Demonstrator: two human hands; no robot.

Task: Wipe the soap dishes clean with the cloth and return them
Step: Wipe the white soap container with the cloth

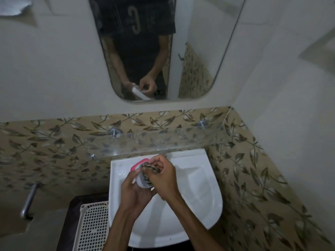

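Closest to us, a white basket point(91, 226) with little square holes sits low on the left, just beside the sink point(199, 196). Over the sink bowl, the left hand point(135, 192) holds a soap dish point(140, 175) from below, its fingers curled round the dish so it will not slip. The dish is white with a pink rim, and it is tipped up on its side, likely so the inside can be reached. The right hand point(163, 175) has its fingers bunched tight on a small dark patterned cloth point(149, 171) and presses it into the dish to rub it clean. Holding both over the sink means any drips or crumbs of soap fall into the bowl. The light is dim, so I cannot tell if the dish is clean yet. Just behind the hands, a clear glass shelf point(181, 140) sticks out from the leafy tiles; it may be where the dish goes back. No other soap dish shows. Farthest up, a mirror point(199, 51) on the wall shows the same two hands at work.
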